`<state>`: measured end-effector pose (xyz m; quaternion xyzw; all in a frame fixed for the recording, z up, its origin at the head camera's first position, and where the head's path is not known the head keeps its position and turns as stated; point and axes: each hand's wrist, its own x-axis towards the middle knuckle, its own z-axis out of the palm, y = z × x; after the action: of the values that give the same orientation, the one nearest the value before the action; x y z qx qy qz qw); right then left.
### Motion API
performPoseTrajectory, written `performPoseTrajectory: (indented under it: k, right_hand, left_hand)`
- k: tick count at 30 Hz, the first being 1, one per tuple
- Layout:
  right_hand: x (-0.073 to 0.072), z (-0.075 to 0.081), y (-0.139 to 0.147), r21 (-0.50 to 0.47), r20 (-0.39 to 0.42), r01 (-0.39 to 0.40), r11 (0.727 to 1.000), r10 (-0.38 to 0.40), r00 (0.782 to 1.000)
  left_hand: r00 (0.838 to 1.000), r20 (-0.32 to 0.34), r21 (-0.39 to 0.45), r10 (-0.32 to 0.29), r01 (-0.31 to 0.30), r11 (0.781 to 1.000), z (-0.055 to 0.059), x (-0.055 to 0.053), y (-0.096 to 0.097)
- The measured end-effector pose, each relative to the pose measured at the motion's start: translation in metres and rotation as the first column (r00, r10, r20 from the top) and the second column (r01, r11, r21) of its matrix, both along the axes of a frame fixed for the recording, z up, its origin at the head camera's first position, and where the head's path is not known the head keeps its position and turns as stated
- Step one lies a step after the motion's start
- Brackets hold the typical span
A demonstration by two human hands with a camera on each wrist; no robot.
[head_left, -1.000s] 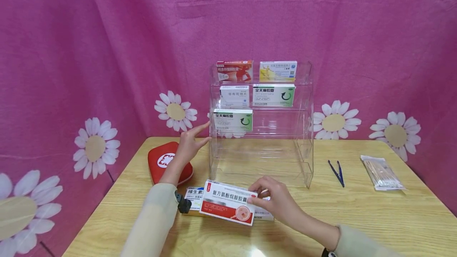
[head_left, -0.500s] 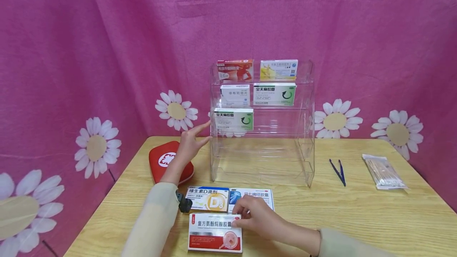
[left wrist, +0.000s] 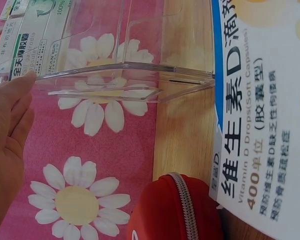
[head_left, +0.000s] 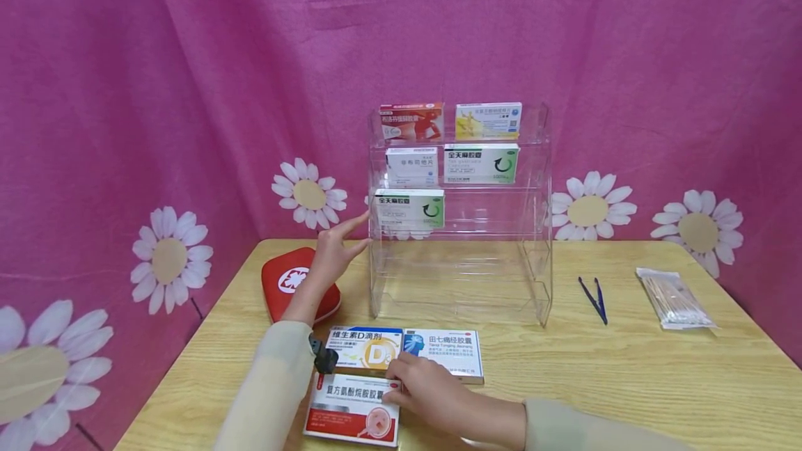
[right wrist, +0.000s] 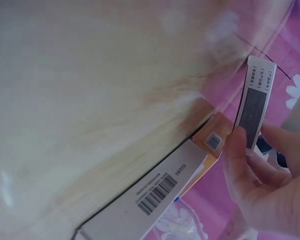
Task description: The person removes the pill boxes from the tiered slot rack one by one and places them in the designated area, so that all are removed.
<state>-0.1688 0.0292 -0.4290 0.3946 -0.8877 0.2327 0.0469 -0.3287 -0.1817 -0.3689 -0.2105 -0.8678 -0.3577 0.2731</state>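
Observation:
My right hand (head_left: 432,388) pinches the right end of a red and white medicine box (head_left: 351,413), low over the front of the table. In the right wrist view, thumb and fingers grip the narrow end of this medicine box (right wrist: 254,100). Behind it lie a vitamin D drops box (head_left: 360,348) and a white and blue capsule box (head_left: 445,353). My left hand (head_left: 332,256) touches the left side of a clear acrylic display rack (head_left: 460,298) with fairly straight fingers. Fingertips of the left hand (left wrist: 10,120) meet the rack's edge in the left wrist view.
Several medicine boxes stand on the rack's upper tiers, including a green and white box (head_left: 410,211). A red first-aid pouch (head_left: 288,280) lies beside the left forearm. Blue tweezers (head_left: 592,300) and a bag of cotton swabs (head_left: 675,298) lie on the right.
My right hand has moved left and toward the table's front with the red and white medicine box, uncovering the two boxes behind. My left hand stays at the rack.

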Motion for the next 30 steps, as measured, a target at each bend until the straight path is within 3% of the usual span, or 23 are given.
performPoseTrajectory:
  k: [7,17,24,30]
  right_hand:
    - [-0.003,-0.002,-0.007,-0.008,-0.033,-0.045,0.999,0.045,0.998]
    - [-0.003,-0.006,-0.012,0.054,-0.131,-0.031,0.998,0.038,0.991]
    - [-0.012,-0.004,-0.005,-0.063,-0.11,-0.052,0.997,0.045,0.993]
    - [-0.034,0.012,0.011,-0.218,-0.259,-0.128,0.968,0.069,0.963]
  left_hand:
    - [1.0,0.005,0.004,-0.001,0.001,1.0,-0.001,-0.001,0.0]
    - [1.0,-0.012,0.002,0.003,-0.003,1.0,-0.002,0.0,-0.001]
    - [1.0,-0.012,-0.001,-0.002,0.002,1.0,-0.001,0.001,-0.001]
    - [1.0,-0.023,0.002,-0.009,0.009,1.0,-0.001,0.002,-0.001]
